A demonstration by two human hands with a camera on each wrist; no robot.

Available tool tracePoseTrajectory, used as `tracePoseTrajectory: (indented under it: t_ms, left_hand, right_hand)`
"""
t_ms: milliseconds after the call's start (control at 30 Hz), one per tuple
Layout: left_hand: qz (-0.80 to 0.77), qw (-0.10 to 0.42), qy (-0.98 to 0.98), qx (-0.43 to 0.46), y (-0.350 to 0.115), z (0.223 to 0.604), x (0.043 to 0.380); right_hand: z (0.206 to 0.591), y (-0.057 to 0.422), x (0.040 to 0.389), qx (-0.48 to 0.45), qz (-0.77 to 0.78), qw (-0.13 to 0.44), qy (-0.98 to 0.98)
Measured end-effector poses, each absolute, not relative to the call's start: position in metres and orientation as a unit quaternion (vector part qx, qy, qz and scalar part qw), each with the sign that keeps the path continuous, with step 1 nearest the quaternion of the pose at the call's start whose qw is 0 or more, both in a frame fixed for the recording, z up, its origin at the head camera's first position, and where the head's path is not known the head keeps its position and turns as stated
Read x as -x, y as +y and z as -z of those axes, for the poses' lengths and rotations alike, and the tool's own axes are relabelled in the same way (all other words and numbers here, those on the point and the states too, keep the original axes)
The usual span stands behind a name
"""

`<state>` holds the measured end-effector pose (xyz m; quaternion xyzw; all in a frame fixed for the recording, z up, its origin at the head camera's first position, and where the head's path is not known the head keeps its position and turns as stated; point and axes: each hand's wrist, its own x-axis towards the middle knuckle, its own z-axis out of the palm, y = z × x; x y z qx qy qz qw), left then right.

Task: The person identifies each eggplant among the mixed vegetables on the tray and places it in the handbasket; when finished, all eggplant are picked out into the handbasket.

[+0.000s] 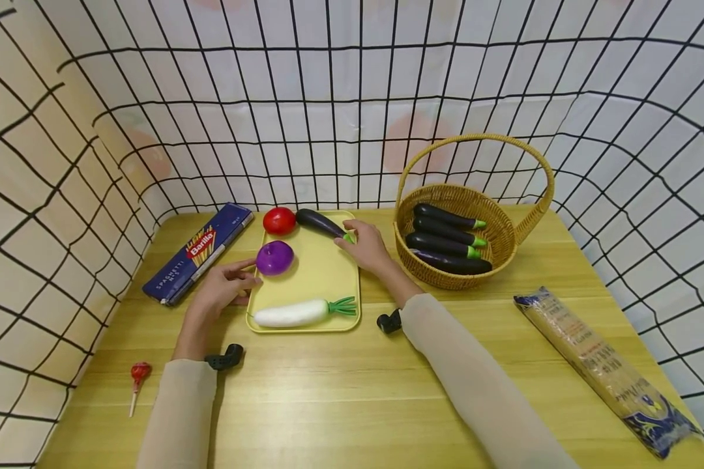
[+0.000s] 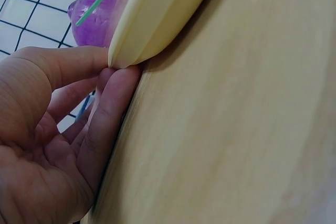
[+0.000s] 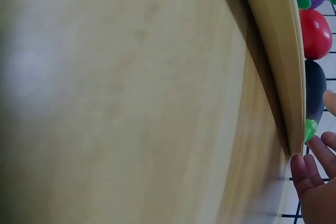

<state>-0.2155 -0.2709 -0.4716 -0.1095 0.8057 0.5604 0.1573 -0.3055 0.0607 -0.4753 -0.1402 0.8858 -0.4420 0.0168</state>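
Observation:
A pale yellow tray (image 1: 322,280) lies on the table with a red tomato (image 1: 279,221), a round purple vegetable (image 1: 274,258), a white radish (image 1: 296,313) with green leaves and a dark eggplant (image 1: 319,222) on it. My left hand (image 1: 220,286) pinches the tray's left rim, thumb above and fingers below, as the left wrist view shows. At the far right corner, my right hand (image 1: 366,246) has its fingers spread around the eggplant's green stem end (image 3: 310,129). One of its fingertips (image 3: 298,163) is right at the tray's edge.
Right of the tray stands a wicker basket (image 1: 452,281) with a tall handle, holding several eggplants (image 1: 442,244). A blue spaghetti box (image 1: 199,254) lies left, a lollipop (image 1: 139,374) front left, a noodle packet (image 1: 604,368) at right. Black wire mesh (image 1: 328,101) surrounds the table.

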Motion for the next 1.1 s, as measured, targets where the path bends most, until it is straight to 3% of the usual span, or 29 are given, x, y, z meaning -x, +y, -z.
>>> tracePoseTrajectory:
  t_ms: [600, 1100]
  left_hand:
    - [-0.554, 0.146, 0.814, 0.099, -0.272, 0.472, 0.215]
    - [-0.560, 0.148, 0.809, 0.100, -0.271, 0.472, 0.214]
  right_hand:
    - [0.470, 0.050, 0.316, 0.130, 0.383, 0.024, 0.914]
    - [0.452, 0.052, 0.303, 0.122, 0.408, 0.001, 0.905]
